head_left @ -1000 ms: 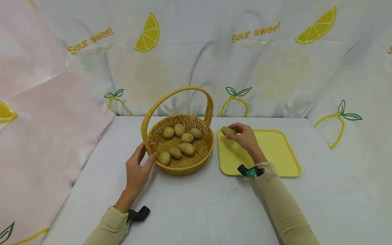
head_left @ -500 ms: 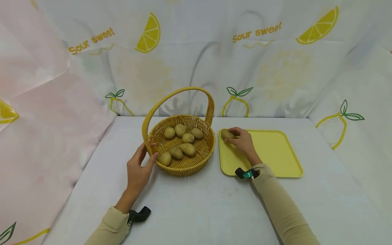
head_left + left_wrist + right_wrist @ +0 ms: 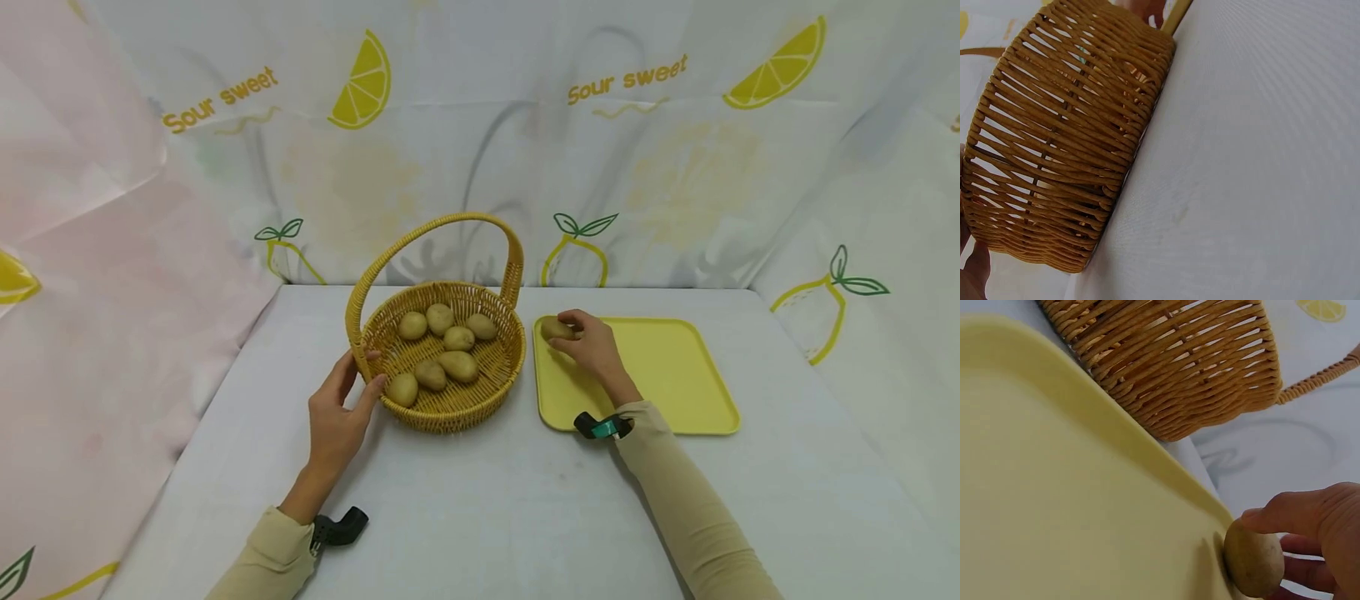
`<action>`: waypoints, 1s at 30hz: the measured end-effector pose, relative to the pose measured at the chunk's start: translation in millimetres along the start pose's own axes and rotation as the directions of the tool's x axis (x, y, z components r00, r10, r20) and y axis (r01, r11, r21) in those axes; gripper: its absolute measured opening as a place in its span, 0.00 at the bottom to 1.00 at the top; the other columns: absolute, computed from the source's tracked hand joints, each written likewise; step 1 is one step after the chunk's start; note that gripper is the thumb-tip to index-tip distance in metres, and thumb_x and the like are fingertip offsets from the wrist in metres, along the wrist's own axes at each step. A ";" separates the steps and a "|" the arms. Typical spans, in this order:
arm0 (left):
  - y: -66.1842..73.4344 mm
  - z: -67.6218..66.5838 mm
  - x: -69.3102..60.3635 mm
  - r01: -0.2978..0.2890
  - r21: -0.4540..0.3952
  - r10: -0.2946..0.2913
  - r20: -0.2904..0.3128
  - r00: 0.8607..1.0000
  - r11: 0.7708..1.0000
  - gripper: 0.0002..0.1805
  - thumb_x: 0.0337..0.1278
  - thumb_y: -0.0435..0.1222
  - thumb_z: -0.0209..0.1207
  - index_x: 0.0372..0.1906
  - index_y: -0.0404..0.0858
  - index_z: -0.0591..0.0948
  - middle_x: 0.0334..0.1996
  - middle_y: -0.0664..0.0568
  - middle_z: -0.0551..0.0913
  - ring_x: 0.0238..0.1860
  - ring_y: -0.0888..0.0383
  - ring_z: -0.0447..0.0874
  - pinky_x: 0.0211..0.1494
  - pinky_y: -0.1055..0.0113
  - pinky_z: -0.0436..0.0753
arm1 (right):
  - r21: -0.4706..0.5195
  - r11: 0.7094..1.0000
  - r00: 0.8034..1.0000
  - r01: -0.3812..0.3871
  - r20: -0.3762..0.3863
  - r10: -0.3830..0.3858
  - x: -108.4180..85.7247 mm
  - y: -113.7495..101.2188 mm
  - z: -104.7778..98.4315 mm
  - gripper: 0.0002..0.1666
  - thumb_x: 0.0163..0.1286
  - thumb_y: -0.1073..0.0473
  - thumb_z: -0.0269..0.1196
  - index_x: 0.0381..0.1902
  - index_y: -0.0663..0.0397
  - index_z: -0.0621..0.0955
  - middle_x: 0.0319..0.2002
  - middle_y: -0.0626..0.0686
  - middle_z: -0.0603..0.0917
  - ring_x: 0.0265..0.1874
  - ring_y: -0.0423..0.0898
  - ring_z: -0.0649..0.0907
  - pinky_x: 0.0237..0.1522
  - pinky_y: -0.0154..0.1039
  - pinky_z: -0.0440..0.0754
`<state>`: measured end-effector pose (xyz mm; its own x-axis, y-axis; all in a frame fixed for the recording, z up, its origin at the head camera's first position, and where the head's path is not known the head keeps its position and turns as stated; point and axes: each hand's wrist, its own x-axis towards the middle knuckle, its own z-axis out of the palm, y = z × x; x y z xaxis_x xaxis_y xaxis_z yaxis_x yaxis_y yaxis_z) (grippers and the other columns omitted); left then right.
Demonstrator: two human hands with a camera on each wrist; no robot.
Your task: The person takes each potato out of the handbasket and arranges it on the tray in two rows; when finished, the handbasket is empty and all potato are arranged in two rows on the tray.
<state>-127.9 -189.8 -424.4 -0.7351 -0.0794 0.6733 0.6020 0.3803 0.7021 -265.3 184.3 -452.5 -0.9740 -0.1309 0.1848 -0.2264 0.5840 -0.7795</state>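
Observation:
A yellow wicker basket [image 3: 450, 417] with a tall handle holds several potatoes [image 3: 459, 366]. My left hand [image 3: 339, 414] grips its left rim near the handle's base; in the left wrist view the fingertips show at the edge of the basket [image 3: 1054, 137]. At the back left corner of the yellow tray [image 3: 660, 375], my right hand [image 3: 596, 346] holds one potato [image 3: 555, 327] between thumb and fingers. The right wrist view shows that potato [image 3: 1254, 559] against the tray's rim, with the thumb on top of it.
The basket stands left of the tray on a white-covered table [image 3: 480, 517], with a narrow gap between them. Behind rises a white curtain [image 3: 465, 150] printed with lemons, and a pinkish cloth [image 3: 112, 292] hangs at the left.
My right hand has moved down slightly with the potato, bringing it to the tray's corner; over the last half second it has barely moved. My left hand stays on the basket.

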 end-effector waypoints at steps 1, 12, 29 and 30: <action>-0.2 -0.1 -0.1 -0.003 -0.002 0.003 0.003 1.000 1.000 0.27 0.60 0.14 0.64 0.64 0.19 0.75 0.56 0.32 0.83 0.67 0.38 0.75 0.73 0.62 0.72 | -0.010 1.000 1.000 0.005 0.002 -0.005 -0.1 -1.4 -0.9 0.28 0.65 0.62 0.74 0.61 0.66 0.81 0.58 0.65 0.83 0.56 0.63 0.82 0.56 0.57 0.83; -1.8 -0.1 -0.1 -0.005 -0.008 0.005 0.003 1.000 1.000 0.26 0.61 0.15 0.64 0.65 0.19 0.75 0.57 0.35 0.83 0.66 0.32 0.74 0.73 0.61 0.72 | 0.075 0.982 0.977 0.175 -0.134 -0.164 -1.9 -46.7 -11.9 0.20 0.67 0.65 0.73 0.56 0.65 0.85 0.51 0.62 0.87 0.52 0.59 0.85 0.51 0.56 0.86; -3.6 -0.6 -0.2 -0.014 -0.011 0.014 0.000 1.000 1.000 0.27 0.60 0.14 0.63 0.64 0.19 0.75 0.56 0.33 0.83 0.65 0.29 0.75 0.72 0.64 0.72 | 0.250 0.924 0.949 0.289 0.052 -0.311 18.1 -118.8 7.6 0.13 0.70 0.65 0.70 0.51 0.64 0.87 0.48 0.57 0.88 0.46 0.51 0.86 0.49 0.49 0.88; -3.6 -0.6 -0.4 -0.014 -0.012 0.014 0.002 1.000 1.000 0.26 0.60 0.14 0.63 0.64 0.19 0.75 0.56 0.33 0.83 0.65 0.29 0.75 0.72 0.63 0.72 | 0.256 0.923 0.947 0.289 0.063 -0.314 19.8 -121.5 9.9 0.13 0.70 0.65 0.70 0.51 0.64 0.87 0.48 0.57 0.88 0.46 0.50 0.86 0.49 0.49 0.87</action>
<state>-129.6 -191.7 -427.0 -0.7274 -0.0726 0.6823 0.6157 0.3701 0.6957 -257.1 102.8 -360.1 -0.8520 -0.3575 0.3824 -0.4918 0.2962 -0.8188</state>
